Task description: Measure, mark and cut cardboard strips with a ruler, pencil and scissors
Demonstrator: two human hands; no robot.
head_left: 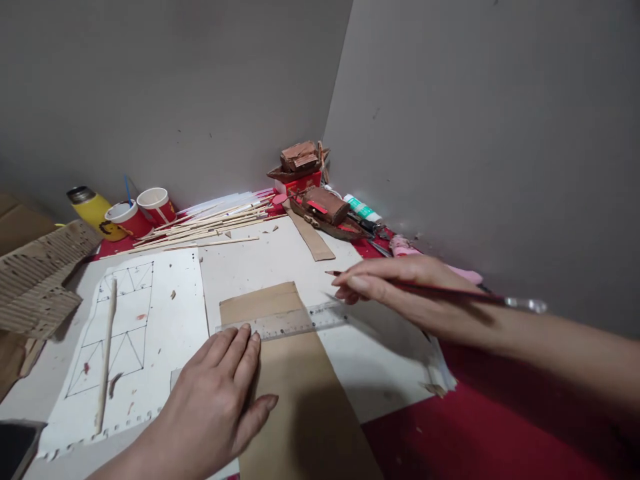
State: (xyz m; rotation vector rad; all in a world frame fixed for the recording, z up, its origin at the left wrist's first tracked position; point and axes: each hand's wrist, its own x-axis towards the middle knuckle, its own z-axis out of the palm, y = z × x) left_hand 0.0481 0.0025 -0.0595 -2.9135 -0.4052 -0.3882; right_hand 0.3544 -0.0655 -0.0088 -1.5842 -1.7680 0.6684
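Note:
My left hand lies flat with its thumb spread. Its fingertips press on the left end of a clear plastic ruler. Under the ruler is a strip of brown cardboard, which the ruler crosses near its far end. My right hand is closed around a dark red pencil, just right of the ruler. The pencil's sharpened tip points left above white paper, apart from the cardboard.
To the left lies a drawing sheet with a wooden stick across it. Behind are thin sticks, paper cups, a yellow bottle and model boats. Corrugated cardboard is at far left; grey walls enclose the back.

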